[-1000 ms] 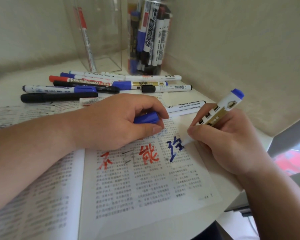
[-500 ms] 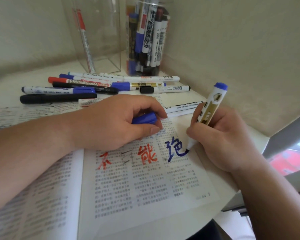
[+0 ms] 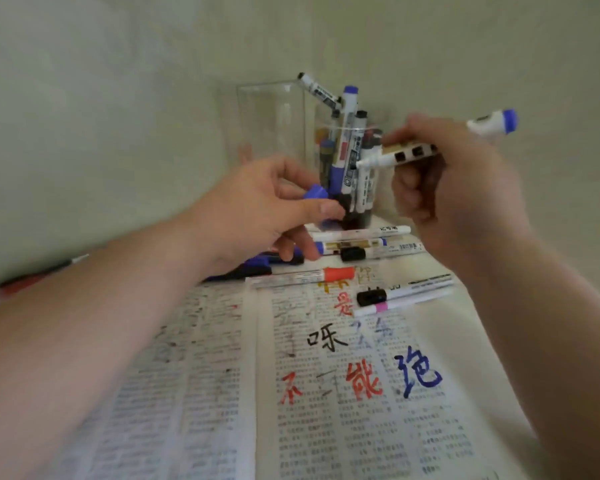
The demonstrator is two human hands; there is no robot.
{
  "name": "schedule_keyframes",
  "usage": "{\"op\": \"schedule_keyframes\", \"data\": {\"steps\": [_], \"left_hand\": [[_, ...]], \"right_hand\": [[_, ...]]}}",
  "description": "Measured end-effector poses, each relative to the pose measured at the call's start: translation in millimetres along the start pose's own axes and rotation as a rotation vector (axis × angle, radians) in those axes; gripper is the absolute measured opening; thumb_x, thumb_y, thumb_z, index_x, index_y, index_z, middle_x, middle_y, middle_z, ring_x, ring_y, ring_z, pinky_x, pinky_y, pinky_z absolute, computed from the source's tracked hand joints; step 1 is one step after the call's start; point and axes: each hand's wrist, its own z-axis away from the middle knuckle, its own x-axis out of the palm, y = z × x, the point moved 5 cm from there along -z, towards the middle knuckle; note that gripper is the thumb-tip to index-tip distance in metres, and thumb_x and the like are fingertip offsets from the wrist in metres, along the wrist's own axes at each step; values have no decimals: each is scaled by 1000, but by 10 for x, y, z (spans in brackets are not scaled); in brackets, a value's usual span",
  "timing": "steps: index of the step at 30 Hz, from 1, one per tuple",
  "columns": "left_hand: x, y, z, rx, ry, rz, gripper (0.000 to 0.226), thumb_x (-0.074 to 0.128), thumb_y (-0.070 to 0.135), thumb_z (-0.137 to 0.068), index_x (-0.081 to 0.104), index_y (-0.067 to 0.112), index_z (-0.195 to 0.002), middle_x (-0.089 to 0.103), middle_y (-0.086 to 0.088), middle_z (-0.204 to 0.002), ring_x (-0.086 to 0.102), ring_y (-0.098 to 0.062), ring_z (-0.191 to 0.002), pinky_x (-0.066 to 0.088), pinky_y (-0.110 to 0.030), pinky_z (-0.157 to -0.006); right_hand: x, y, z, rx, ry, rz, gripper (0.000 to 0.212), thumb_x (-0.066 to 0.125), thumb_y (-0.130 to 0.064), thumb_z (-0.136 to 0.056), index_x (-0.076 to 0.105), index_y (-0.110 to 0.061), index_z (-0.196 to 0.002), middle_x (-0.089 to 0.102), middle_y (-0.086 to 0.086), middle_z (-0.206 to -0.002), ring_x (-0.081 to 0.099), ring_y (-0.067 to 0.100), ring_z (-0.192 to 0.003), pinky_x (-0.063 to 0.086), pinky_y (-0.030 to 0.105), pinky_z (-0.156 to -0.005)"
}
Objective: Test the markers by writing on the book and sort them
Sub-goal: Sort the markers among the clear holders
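Observation:
An open book of printed text lies in front of me, with red, black and blue characters written on its right page. My right hand grips a white and gold marker with a blue end, held nearly level above the desk, its bare tip pointing left. My left hand pinches the blue cap between thumb and fingers, a short gap left of the tip. Several loose markers lie across the book's top edge.
A clear jar packed with several markers stands in the wall corner behind my hands. An almost empty clear container stands to its left. A red-capped marker and two more markers lie on the upper page.
My right hand lifted the marker off the page after finishing the blue character and turned it level. My left hand rose from the book with the cap. The view tilted up.

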Motion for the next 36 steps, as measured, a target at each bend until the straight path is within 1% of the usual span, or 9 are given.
{"op": "schedule_keyframes", "data": {"steps": [6, 14, 17, 20, 23, 27, 30, 34, 36], "left_hand": [[-442, -409, -41, -190, 170, 263, 10, 66, 1, -91, 62, 8, -98, 69, -11, -89, 67, -17, -59, 58, -24, -56], [-580, -676, 383, -32, 214, -12, 17, 72, 13, -86, 75, 16, -102, 68, -11, -65, 59, -18, -58, 51, -23, -60], [-512, -603, 406, 30, 203, 15, 19, 73, 15, -79, 74, 15, -98, 66, -7, -60, 57, -13, -52, 49, -19, -56], [-487, -563, 398, 66, 164, 37, 27, 71, 23, -71, 74, 17, -96, 67, -6, -60, 59, -13, -51, 51, -21, -56], [-481, -587, 392, 108, 148, 49, 26, 71, 19, -71, 72, 13, -97, 65, -4, -58, 57, -13, -48, 50, -22, -53], [-502, -643, 393, 169, 153, -76, 24, 68, 27, -78, 72, 18, -99, 62, 8, -56, 48, -7, -45, 41, -17, -50], [-537, -684, 401, 194, 156, -101, 20, 68, 31, -83, 71, 23, -101, 61, 18, -59, 50, 1, -50, 37, -9, -54], [-561, -714, 428, 220, 157, -14, 12, 70, 32, -87, 73, 29, -99, 58, 7, -58, 46, -12, -51, 35, -23, -51], [-577, -721, 446, 212, 167, -2, 17, 68, 31, -84, 71, 27, -100, 57, 3, -57, 47, -13, -51, 39, -22, -52]], "right_hand": [[245, 490, -308, 214, -96, -165, 30, 55, -18, -91, 50, -19, -62, 34, 0, -57, 24, 15, -53, 15, 26, -43], [348, 629, -122, 130, -293, -97, 10, 57, -9, -77, 57, -15, -69, 42, 8, -57, 36, 19, -49, 16, 31, -50], [440, 647, -72, 138, -359, -10, 9, 62, -11, -75, 61, -15, -68, 47, 11, -58, 41, 19, -46, 24, 23, -44], [514, 660, -21, 139, -427, 38, 12, 64, -12, -77, 65, -17, -66, 50, 14, -59, 42, 22, -46, 23, 25, -44], [571, 693, 19, 112, -482, 118, 10, 67, -14, -79, 68, -19, -70, 57, 13, -59, 49, 22, -48, 32, 24, -46], [622, 683, 63, 76, -520, 134, 17, 85, -16, -76, 69, -22, -79, 70, 15, -70, 62, 26, -54, 40, 25, -45], [613, 639, 73, 77, -513, 121, 19, 82, -22, -70, 68, -19, -82, 74, 21, -79, 71, 31, -61, 41, 24, -40], [576, 628, 77, 88, -524, 130, 18, 81, -16, -66, 73, -17, -82, 75, 23, -83, 75, 34, -70, 43, 24, -40], [584, 624, 98, 92, -551, 123, 18, 80, -13, -67, 75, -14, -84, 75, 24, -89, 75, 37, -75, 45, 25, -41]]}}
